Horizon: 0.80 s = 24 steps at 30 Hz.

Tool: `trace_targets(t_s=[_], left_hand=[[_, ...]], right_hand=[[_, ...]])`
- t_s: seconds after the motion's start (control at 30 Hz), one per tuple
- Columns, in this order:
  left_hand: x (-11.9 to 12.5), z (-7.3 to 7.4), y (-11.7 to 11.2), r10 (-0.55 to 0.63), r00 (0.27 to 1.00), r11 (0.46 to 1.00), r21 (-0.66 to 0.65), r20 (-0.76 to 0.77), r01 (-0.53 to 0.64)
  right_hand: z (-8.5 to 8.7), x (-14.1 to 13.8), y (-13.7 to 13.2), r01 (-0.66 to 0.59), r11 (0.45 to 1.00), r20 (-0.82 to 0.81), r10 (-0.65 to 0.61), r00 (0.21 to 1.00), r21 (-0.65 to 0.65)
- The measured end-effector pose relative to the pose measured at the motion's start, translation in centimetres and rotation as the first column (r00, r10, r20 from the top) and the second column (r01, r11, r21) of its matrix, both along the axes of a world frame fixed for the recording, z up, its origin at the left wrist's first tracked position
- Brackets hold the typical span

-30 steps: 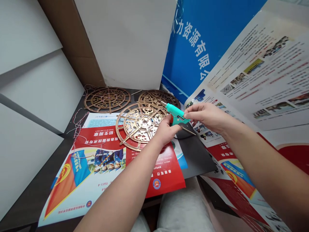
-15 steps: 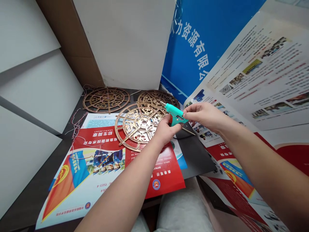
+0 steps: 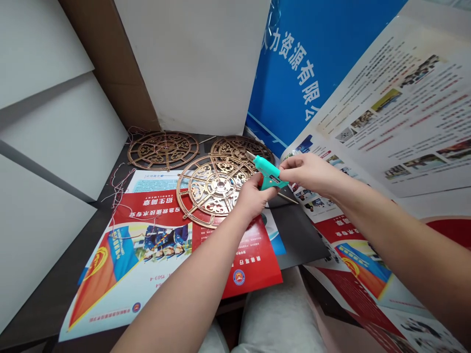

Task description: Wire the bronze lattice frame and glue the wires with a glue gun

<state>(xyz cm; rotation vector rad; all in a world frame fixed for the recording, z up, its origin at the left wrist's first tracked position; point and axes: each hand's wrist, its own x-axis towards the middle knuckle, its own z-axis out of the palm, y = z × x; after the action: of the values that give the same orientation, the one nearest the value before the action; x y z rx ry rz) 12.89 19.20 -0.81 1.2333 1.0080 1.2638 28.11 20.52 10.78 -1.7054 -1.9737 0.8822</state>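
The left hand (image 3: 253, 197) clasped the glue gun (image 3: 270, 171) by its handle while the right hand (image 3: 306, 172) pinched its rear, seemingly loading it; the disc (image 3: 209, 189) just beyond the left hand needed steady aim.

glue gun (image 3: 269, 172): smooth teal plastic | openwork discs (image 3: 213, 189): shiny coppery metal | poster (image 3: 162, 245): glossy paper

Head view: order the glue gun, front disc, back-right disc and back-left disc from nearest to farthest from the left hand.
1. Glue gun: gripped in the left hand, with the right hand pinching its rear.
2. Front disc: just left of the hand.
3. Back-right disc: behind the hand.
4. Back-left disc: far back on the left.
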Motion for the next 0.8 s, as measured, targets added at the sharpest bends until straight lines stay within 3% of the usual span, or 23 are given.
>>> trace_targets(t_s=[0.63, 0.8], left_hand=[[0.0, -0.2, 0.3, -0.006, 1.000, 1.000, 0.013, 0.013, 0.006], [-0.1, -0.2, 0.4, -0.039, 0.999, 0.999, 0.012, 0.025, 0.039]], right_hand=[[-0.1, 0.4, 0.2, 0.005, 1.000, 0.016, -0.005, 1.000, 0.010], [-0.5, 0.9, 0.2, -0.034, 0.997, -0.152, 0.022, 0.988, -0.074]])
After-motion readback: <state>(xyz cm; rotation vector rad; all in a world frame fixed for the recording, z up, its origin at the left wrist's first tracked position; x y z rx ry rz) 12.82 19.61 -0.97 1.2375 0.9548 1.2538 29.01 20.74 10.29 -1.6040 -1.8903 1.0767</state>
